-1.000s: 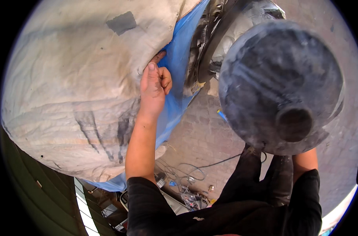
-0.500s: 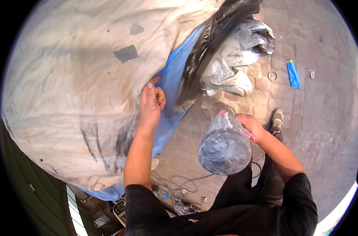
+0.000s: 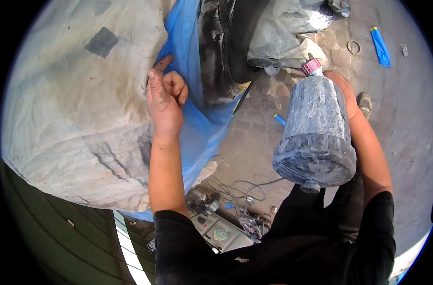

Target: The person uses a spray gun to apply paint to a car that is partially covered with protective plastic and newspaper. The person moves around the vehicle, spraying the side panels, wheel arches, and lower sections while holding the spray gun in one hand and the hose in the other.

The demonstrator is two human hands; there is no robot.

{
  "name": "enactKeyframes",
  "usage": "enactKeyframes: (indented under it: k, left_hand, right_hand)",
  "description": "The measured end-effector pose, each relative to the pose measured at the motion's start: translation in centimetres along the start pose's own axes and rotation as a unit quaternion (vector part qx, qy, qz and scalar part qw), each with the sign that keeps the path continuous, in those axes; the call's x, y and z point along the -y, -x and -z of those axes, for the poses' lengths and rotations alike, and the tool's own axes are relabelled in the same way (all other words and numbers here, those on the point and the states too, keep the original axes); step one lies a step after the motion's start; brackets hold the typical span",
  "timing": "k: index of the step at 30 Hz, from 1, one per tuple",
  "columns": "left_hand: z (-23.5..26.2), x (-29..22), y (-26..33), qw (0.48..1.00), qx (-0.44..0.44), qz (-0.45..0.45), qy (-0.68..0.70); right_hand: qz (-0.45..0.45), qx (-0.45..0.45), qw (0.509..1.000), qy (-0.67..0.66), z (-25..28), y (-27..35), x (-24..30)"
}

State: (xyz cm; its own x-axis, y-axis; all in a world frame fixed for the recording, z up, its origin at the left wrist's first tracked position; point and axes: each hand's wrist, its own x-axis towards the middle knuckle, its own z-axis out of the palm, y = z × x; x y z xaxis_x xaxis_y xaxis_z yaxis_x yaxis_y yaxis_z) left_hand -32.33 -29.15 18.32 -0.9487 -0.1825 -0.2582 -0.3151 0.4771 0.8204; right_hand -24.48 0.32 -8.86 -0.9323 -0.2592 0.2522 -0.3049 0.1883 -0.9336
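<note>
My left hand (image 3: 165, 97) is at the edge of a stained off-white cloth cover (image 3: 74, 90), with the thumb on top and the forefinger reaching past the edge. The other fingers are curled. Blue plastic sheeting (image 3: 190, 52) lies beside that hand, under the cloth edge. My right hand (image 3: 342, 92) is wrapped round the far side of what looks like a spray gun (image 3: 316, 118). Its big cup is crusted with grey paint, and a red ridged ring shows at the narrow far end. The cup hides most of the handle and those fingers.
A dark curved rim (image 3: 242, 38) runs beside the blue sheeting. Crumpled grey plastic (image 3: 283, 35) lies beyond it. On the paving are a ring (image 3: 353, 46) and a blue packet (image 3: 380, 47). Loose cables (image 3: 245, 187) and a grey tray (image 3: 221, 232) lie near my left arm.
My view has shifted right relative to the cloth. The spray gun has been raised and tipped, so its side and red ring show. My left hand stays at the cloth edge.
</note>
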Motion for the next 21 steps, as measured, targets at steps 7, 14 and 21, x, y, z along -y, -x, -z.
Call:
enactKeyframes:
  k: [7,14,21]
  left_hand:
    - [0.2,0.4,-0.3,0.999,0.026,-0.022,-0.027]
    - [0.3,0.0,0.0,0.999,0.029,-0.005,-0.025]
    - [0.5,-0.6,0.3,1.000,0.015,0.020,0.009]
  right_hand:
    - [-0.011,0.115,0.993,-0.017,-8.4,6.1,-3.4]
    - [-0.002,0.287,0.956,0.064,-10.1,7.5,-3.7]
    - [-0.020,0.103,0.993,0.054,-0.1,1.4,0.7]
